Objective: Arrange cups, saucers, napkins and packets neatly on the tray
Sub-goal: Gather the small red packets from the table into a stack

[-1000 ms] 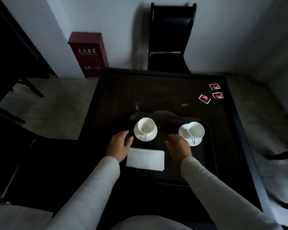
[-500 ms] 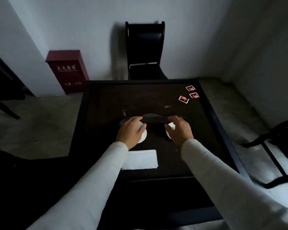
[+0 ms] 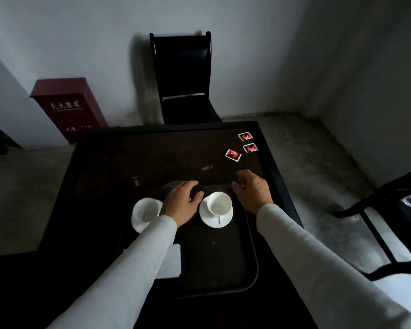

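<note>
A dark tray [image 3: 254, 257] lies on the black table [image 3: 152, 153]. Two white cups stand on saucers near its far end, the left cup [image 3: 145, 213] and the right cup [image 3: 219, 207]. My left hand [image 3: 182, 201] rests between them at the tray's far rim, fingers apart and holding nothing. My right hand [image 3: 253, 189] is beside the right cup at the far right corner, fingers curled; I cannot tell whether it grips the rim. A white napkin [image 3: 173, 260] shows partly under my left sleeve. Three red packets [image 3: 233, 155] lie on the table, beyond the tray to the right.
A black chair [image 3: 183, 79] stands against the wall behind the table. A red box [image 3: 68, 105] sits on the floor at the back left. Another chair frame [image 3: 375, 210] is at the right. Two small grey items [image 3: 207, 167] lie on the table beyond the tray.
Both hands moved from the near part of the tray, over the cups, to its far rim. The cups are uncovered again. The view shifted, so tray and cups sit lower and further left.
</note>
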Demonstrator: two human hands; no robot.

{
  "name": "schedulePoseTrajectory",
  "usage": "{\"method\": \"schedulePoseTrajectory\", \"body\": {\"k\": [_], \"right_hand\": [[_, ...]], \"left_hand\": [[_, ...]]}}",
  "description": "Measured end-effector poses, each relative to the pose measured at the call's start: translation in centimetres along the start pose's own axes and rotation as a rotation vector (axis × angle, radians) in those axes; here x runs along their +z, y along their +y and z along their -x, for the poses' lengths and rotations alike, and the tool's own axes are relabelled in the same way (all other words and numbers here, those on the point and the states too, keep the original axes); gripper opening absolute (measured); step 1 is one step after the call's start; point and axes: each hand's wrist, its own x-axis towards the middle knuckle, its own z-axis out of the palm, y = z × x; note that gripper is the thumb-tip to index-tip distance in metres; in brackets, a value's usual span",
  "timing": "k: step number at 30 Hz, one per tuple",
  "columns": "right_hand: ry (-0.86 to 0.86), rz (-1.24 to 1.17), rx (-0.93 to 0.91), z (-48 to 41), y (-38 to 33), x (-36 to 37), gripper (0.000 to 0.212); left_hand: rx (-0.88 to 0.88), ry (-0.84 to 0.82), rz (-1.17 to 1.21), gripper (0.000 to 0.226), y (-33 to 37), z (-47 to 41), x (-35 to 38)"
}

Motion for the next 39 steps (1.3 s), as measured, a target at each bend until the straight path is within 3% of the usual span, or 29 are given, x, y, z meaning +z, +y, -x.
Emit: {"method": "schedulePoseTrajectory", "body": {"k": [8,18,23,27,33,36,39], "right_hand": [[-0.031,-0.05,0.066,-8.9,7.3,-0.8,0.039],[-0.128,-0.281,0.305,-19.7,12.7,5.1,0.038],[-0.183,-0.099,0.164,-25.3,12.5,7.7,0.042],[-0.172,-0.048,0.17,-28.4,12.4,9.4,0.046],[-0.103,-0.211,0.074,-28.7,13.4,10.0,0.026],[-0.309,-0.356,-0.023,-29.6,14.3,8.5,0.016],[-0.429,-0.384,-0.159,-30.7,14.8,7.0,0.023]], "left_hand": [[-0.066,-0.029,0.02,0.044,5.3,-9.4,5.6],[-0.184,-0.143,0.001,0.046,7.1,-22.8,10.6],[-0.205,-0.195,-0.055,0.043,6.5,-26.8,11.9],[-0.226,-0.199,-0.08,0.046,4.8,-29.3,12.2],[-0.251,-0.182,-0.013,0.057,2.6,-31.7,13.2],[-0.196,-0.215,-0.006,0.063,2.6,-32.7,14.4],[-0.164,-0.252,0.054,0.044,2.9,-33.3,15.7]]}}
